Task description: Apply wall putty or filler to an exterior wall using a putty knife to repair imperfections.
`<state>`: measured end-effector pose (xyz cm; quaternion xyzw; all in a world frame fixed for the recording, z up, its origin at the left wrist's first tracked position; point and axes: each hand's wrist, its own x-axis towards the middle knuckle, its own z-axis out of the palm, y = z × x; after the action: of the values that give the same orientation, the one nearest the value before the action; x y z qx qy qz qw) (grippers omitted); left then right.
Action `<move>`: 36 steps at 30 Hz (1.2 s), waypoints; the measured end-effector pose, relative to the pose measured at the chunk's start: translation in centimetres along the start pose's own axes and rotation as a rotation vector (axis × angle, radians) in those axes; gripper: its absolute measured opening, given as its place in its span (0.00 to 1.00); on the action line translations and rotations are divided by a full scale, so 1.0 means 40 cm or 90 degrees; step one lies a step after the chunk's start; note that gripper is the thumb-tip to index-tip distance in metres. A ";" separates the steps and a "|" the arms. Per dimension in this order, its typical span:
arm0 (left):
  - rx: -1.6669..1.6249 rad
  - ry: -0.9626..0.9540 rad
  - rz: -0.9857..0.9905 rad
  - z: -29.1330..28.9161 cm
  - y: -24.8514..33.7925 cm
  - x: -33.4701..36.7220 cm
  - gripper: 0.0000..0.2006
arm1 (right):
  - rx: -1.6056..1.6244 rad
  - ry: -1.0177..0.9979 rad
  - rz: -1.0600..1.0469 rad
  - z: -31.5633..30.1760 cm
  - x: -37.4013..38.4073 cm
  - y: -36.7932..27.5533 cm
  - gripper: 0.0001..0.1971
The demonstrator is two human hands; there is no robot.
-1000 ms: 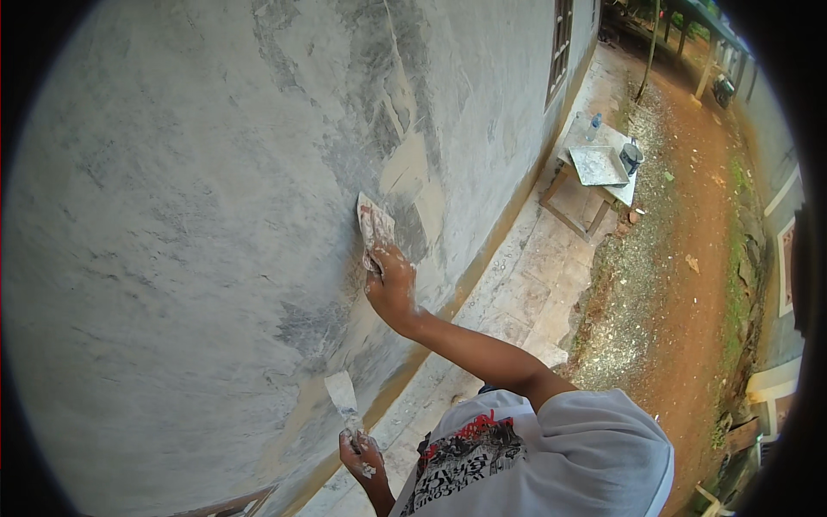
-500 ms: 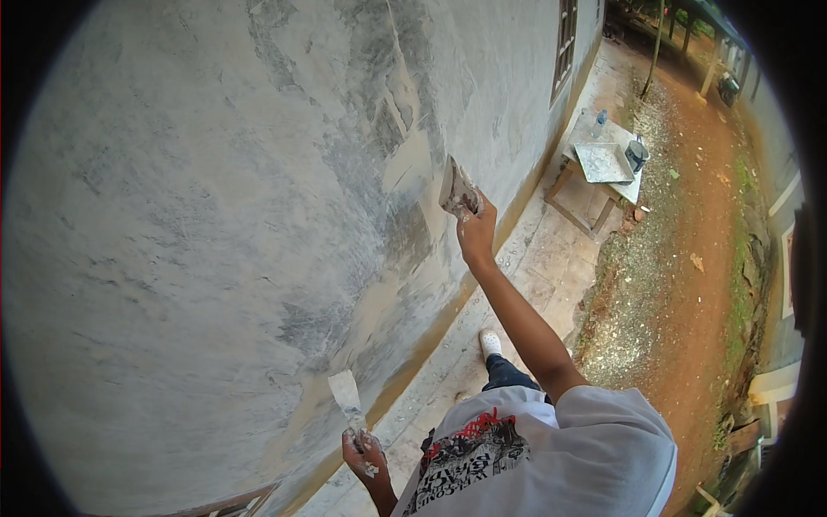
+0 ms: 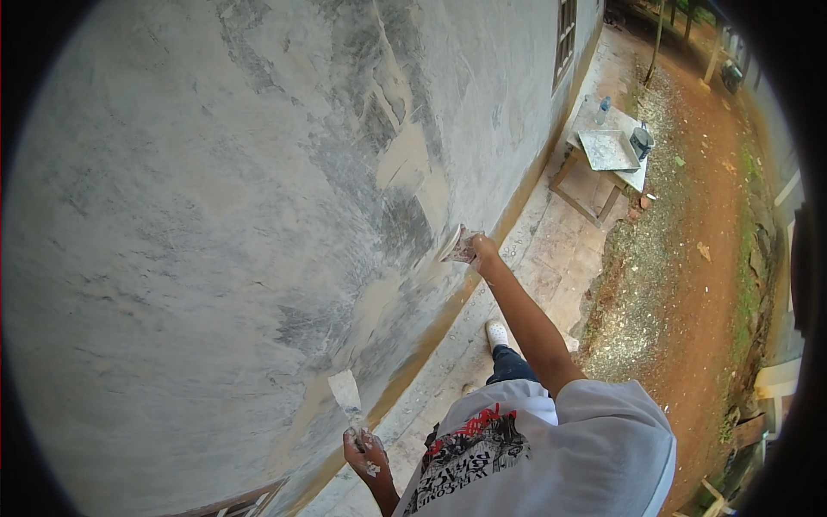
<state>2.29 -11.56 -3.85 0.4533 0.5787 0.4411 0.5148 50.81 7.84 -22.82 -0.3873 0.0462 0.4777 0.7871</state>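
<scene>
My right hand (image 3: 484, 249) is closed round a putty knife (image 3: 458, 245) with a wide blade smeared in filler. Its blade rests at the grey wall (image 3: 215, 241), low down beside a damp-looking beige patch of filler (image 3: 431, 194). Near the lower edge, my left hand (image 3: 367, 454) grips a second putty knife (image 3: 345, 393), its pale blade pointing up and away from me. White filler is smeared over the fingers of my left hand. The wall carries dark bare streaks and lighter smoothed areas.
A small wooden table (image 3: 633, 178) stands along the walkway at the far right, bearing a metal tray (image 3: 610, 151), a dark pail (image 3: 641, 143) and a plastic bottle (image 3: 603, 109). A barred window (image 3: 564, 43) is set in the wall. Gravel and a dirt path (image 3: 689, 258) run beyond the walkway.
My right hand has moved down the wall with its putty knife, nearer to me, and the blade has turned more edge-on. My left hand stays almost where it was.
</scene>
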 end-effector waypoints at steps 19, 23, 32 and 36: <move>-0.008 -0.067 0.021 0.051 0.014 0.034 0.05 | 0.040 0.021 -0.029 0.337 -0.134 -0.174 0.15; 0.012 -0.024 -0.006 0.052 0.007 0.044 0.04 | 0.062 -0.011 -0.031 0.434 -0.199 -0.255 0.14; 0.023 -0.046 0.051 0.045 -0.015 0.046 0.03 | 0.070 -0.094 -0.008 0.601 -0.302 -0.412 0.14; 0.029 -0.056 0.034 0.044 -0.008 0.042 0.04 | 0.084 -0.084 -0.019 0.715 -0.403 -0.483 0.14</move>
<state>3.94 -9.90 -4.62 0.4990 0.5534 0.4207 0.5174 48.84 10.30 15.16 -0.3031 0.0197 0.4865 0.8192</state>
